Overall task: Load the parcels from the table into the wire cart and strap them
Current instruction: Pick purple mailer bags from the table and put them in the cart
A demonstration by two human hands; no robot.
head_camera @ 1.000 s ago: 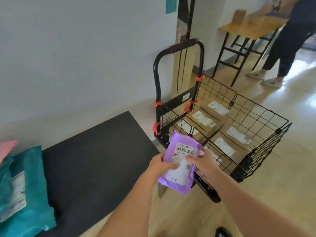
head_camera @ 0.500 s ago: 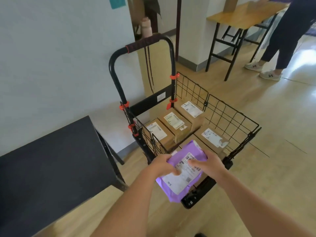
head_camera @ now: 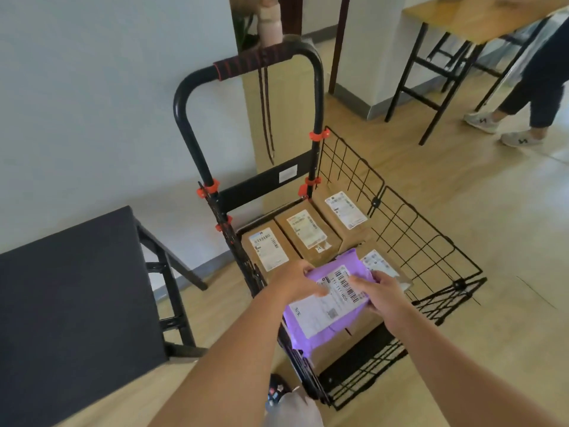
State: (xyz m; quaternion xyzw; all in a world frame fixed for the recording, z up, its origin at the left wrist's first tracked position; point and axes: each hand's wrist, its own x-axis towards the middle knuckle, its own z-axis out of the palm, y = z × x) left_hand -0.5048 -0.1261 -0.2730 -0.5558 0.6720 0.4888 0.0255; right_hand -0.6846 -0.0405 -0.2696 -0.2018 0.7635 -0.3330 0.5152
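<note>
Pale wood flooring and a white wall surround the spot, with the dark counter point(head_camera: 70, 297) at the near left. Both hands are grasping the purple parcel point(head_camera: 326, 309). The left hand point(head_camera: 292, 280) has its fingers point(head_camera: 314, 291) curled over the left edge, and the right hand point(head_camera: 385, 298) pinches the right edge. A two-sided hold probably keeps the soft mailer flat and label-up, so it can be laid down rather than dropped. The parcel hangs over the near part of the wire cart point(head_camera: 409, 229), just above the brown boxes point(head_camera: 308, 232). I cannot tell whether it touches the box below it. The boxes lie flat with their labels up, three of them in the far row, which makes a level bed for lighter bags. A strap point(head_camera: 266, 118) dangles from the cart handle point(head_camera: 255, 61), unused, so strapping likely comes last. At the far right another person's legs point(head_camera: 542, 87) are visible. Half a second ago the parcel was at the cart's near rim; now it sits farther in, over the boxes. The cart looms closer, and the teal parcel seen a second ago on the counter is out of view.
</note>
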